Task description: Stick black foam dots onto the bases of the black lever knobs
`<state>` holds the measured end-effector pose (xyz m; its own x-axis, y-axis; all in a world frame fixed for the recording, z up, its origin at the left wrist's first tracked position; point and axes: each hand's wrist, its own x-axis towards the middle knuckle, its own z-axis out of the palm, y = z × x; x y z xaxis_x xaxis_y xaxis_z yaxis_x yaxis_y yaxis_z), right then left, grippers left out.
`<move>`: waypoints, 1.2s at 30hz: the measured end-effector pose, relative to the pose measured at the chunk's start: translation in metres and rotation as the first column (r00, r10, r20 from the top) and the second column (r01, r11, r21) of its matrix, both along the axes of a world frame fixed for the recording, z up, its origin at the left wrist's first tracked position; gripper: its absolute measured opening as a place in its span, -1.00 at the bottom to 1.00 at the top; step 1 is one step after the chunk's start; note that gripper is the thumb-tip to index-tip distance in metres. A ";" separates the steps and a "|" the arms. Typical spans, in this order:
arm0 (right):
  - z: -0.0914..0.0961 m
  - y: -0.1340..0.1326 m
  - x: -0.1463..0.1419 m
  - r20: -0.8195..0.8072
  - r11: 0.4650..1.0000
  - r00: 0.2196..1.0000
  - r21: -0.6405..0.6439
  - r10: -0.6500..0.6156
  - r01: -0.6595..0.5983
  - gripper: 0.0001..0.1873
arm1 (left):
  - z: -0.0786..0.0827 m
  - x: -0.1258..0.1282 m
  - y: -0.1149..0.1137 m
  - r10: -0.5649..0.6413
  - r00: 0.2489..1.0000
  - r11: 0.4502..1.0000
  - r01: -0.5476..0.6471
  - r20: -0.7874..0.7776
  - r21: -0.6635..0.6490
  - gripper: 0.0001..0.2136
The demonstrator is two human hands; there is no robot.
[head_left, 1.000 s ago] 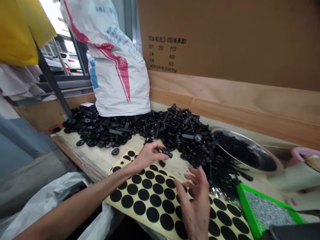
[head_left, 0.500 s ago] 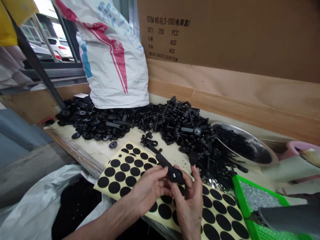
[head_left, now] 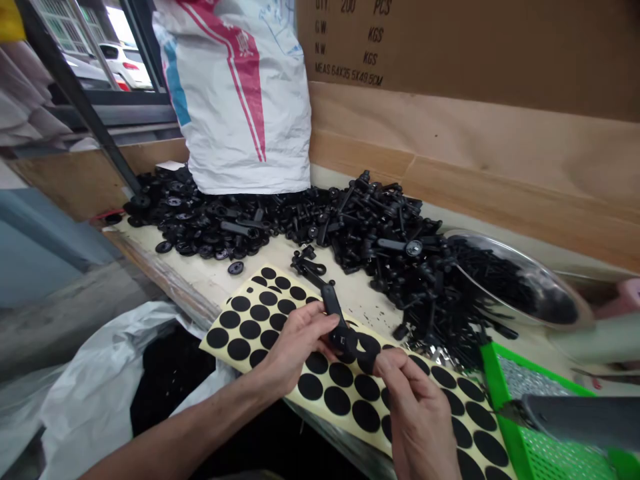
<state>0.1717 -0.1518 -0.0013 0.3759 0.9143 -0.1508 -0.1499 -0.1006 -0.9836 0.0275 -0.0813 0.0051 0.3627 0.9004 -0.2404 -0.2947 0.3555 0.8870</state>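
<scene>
1. Our right hand (head_left: 420, 407) is pinching a black round pad (head_left: 369, 360).
2. Just left, our left hand (head_left: 297, 343) is clamped on a black arm (head_left: 333, 303).
3. Dotted sheet's (head_left: 255, 345) under both hands.
4. Parts pile (head_left: 380, 227) beyond them, white sack (head_left: 280, 127) farther.

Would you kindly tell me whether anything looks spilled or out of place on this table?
Dark specks litter the tabletop between the dotted sheet and the black parts pile; they look like stray debris on its pale surface.
</scene>
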 end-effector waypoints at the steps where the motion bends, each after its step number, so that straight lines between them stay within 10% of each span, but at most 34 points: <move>1: 0.000 0.000 -0.001 -0.010 1.000 1.000 -0.022 0.011 -0.012 -0.70 | 0.000 0.000 0.000 -0.011 1.000 1.000 0.011 -0.004 0.004 -0.82; 36: -0.018 0.007 -0.010 0.062 0.997 0.998 -0.072 -0.003 0.007 -0.71 | -0.001 0.001 -0.001 -0.016 0.999 1.000 0.017 0.036 -0.015 -0.82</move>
